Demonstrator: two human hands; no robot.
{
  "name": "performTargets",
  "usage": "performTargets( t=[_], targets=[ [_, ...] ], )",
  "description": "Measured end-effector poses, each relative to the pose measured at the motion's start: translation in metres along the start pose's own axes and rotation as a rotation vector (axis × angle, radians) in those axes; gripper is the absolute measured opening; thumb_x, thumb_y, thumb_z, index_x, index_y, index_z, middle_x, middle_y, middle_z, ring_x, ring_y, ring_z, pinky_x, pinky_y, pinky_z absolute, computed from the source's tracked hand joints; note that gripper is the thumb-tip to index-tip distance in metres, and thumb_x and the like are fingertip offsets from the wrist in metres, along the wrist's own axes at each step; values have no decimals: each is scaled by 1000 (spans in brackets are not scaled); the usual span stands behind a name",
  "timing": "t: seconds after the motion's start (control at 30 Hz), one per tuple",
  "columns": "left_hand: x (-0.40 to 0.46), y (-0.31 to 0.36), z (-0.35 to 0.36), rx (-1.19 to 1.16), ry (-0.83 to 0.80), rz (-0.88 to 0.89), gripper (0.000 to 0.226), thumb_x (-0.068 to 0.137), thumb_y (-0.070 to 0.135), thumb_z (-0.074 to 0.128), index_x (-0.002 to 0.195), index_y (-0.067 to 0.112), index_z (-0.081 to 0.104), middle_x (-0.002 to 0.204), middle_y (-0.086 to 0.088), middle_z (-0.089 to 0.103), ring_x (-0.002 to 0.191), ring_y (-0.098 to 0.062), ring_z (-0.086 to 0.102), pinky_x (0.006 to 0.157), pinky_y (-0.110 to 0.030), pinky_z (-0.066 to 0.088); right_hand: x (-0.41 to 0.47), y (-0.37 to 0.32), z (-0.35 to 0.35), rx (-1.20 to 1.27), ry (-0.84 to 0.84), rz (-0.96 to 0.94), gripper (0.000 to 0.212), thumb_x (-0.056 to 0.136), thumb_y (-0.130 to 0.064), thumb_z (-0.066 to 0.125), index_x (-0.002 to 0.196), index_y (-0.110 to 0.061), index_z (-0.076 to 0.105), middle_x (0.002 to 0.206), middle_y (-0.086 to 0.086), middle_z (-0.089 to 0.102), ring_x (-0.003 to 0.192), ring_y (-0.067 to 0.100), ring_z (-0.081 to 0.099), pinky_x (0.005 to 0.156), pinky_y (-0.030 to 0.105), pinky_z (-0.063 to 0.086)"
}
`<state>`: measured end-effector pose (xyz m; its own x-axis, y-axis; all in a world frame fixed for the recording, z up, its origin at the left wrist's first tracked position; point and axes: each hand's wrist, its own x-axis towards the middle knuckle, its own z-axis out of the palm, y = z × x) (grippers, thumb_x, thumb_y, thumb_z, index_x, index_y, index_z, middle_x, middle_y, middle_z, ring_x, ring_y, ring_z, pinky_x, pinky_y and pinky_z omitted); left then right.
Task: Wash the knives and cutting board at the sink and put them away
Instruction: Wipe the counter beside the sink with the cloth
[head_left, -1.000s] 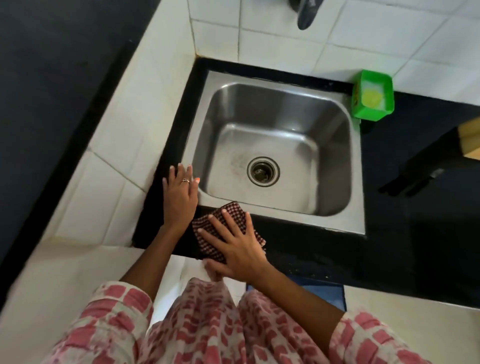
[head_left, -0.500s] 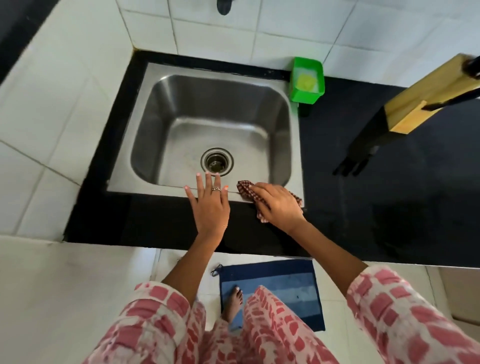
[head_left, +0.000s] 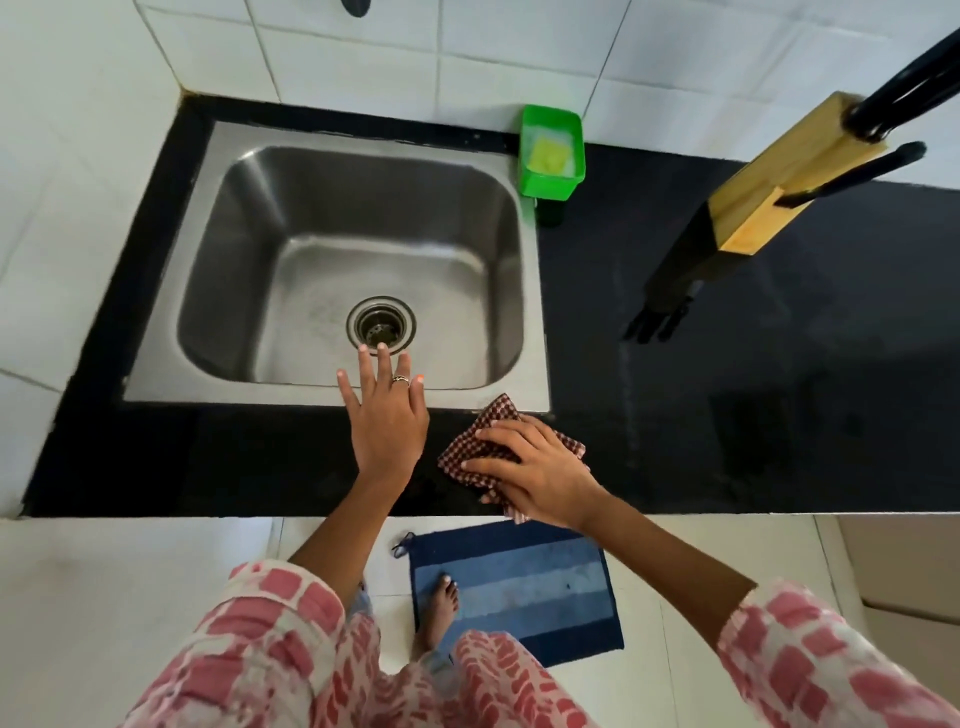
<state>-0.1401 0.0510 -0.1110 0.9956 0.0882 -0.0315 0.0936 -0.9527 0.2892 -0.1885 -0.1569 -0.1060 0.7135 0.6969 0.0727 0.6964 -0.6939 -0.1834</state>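
Beside the steel sink (head_left: 535, 291), right hand (head_left: 540, 467) fingers (head_left: 493, 434), spread, are pressing a red-checked cloth (head_left: 467, 447) onto the black bench (head_left: 727, 415); left hand (head_left: 387, 415) fingers (head_left: 366, 366) are spreading over the rim.

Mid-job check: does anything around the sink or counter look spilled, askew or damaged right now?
Nothing stands out. The sink basin holds nothing, the knife block stands on the counter with handles slotted in, and the green tub sits upright by the wall. The right hand presses a checked cloth on the counter's front strip; the left hand is spread flat at the sink's front rim.
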Motion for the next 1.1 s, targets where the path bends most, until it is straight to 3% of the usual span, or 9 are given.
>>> performTargets(
  t=[0.17,0.3,0.37,0.5,0.7,0.87,1.03,1.1],
  targets=[
    [5,3,0,0,-2,-15,50,100,39,23,143,15,35,154,-8,23,146,-24,2,116,-47,-5,62,64,-18,55,70,212,38,87,-27,42,121,-21,59,122,8,58,114,26,48,101,49,41],
    [1,-1,-2,-2,-1,-16,51,99,41,26,140,15,40,152,-10,29,145,-26,9,116,-46,-1,109,82,-29,153,94,299,35,89,-20,44,118,-13,62,111,10,63,106,29,56,99,47,43],
    [1,-2,-1,-12,6,-3,50,99,40,29,137,12,45,147,-11,38,144,-27,16,116,-48,3,114,87,-39,253,174,331,31,88,-10,50,116,-8,63,110,12,64,106,29,54,101,41,41],
    [2,0,0,-28,34,0,55,95,42,25,125,12,59,137,-13,51,141,-30,26,114,-51,5,80,90,-59,311,314,367,37,88,-18,43,119,-11,62,117,8,61,110,19,47,103,29,35],
    [24,43,3,-64,16,118,53,92,38,27,119,11,63,132,-12,56,138,-32,32,111,-55,16,6,48,-11,177,461,710,38,86,-15,43,119,-19,60,118,10,60,108,26,48,97,45,44],
    [44,70,16,-151,-62,71,41,98,31,36,129,11,54,143,-10,45,144,-28,17,115,-50,6,66,42,-4,280,590,929,38,86,-19,41,117,-15,63,117,9,61,110,24,47,99,42,41],
    [69,86,16,-325,16,-40,38,97,19,38,128,5,54,141,-11,47,143,-27,19,116,-47,5,131,74,-19,399,512,902,35,89,-18,41,116,-12,62,117,10,61,110,29,50,101,41,40],
    [85,93,8,-409,53,-121,38,97,18,38,127,3,54,138,-12,50,142,-29,22,115,-47,10,144,95,-35,566,487,850,30,93,-13,43,116,-11,61,115,8,63,108,25,53,99,36,42]
  ],
)
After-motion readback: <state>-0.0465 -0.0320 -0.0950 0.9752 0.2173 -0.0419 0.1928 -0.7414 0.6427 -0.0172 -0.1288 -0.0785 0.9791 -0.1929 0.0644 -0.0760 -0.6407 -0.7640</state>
